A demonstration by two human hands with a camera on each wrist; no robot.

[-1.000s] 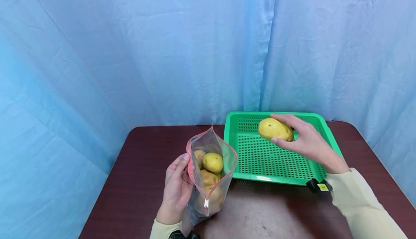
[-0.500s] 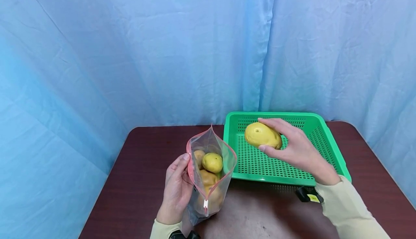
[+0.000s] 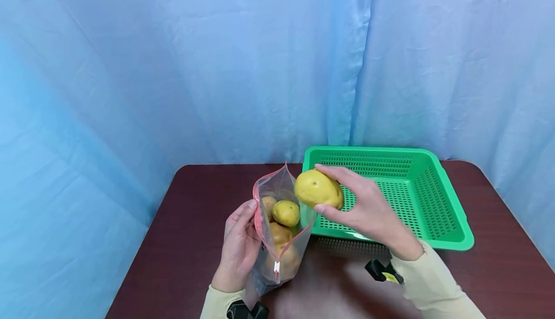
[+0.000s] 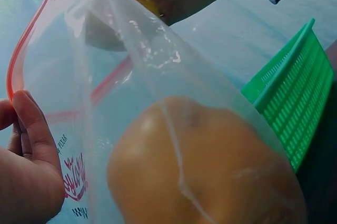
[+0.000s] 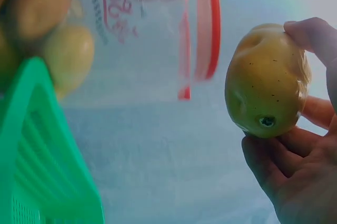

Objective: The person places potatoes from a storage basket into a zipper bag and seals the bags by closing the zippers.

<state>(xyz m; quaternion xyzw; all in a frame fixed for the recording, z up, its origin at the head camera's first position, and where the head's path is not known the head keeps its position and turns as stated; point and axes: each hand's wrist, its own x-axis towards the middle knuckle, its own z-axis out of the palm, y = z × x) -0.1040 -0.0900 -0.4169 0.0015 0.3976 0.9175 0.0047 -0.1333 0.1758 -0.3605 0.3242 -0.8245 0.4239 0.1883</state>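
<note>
My left hand (image 3: 238,242) pinches the left side of a clear zip bag (image 3: 265,280) at its red-edged mouth, which gapes upward. Several potatoes lie in the bag, a small yellow potato (image 3: 286,213) on top and a larger brownish potato (image 4: 195,166) close to the left wrist camera. Just right of the mouth, my right hand (image 3: 368,208) holds a yellow potato (image 3: 318,189) between thumb and fingers. In the right wrist view this potato (image 5: 266,82) shows dark specks and a dark spot at its end, apart from the bag's red rim (image 5: 210,24).
A green perforated basket (image 3: 451,245) stands behind and right of the bag, partly under the right hand. Both are on a dark brown table (image 3: 191,222). Light blue curtains (image 3: 243,68) hang behind it. A white slider (image 3: 276,266) sits at the zip's near end.
My right hand has carried the potato leftward and slightly down, from over the basket to beside the bag's mouth. The left hand and bag have hardly moved.
</note>
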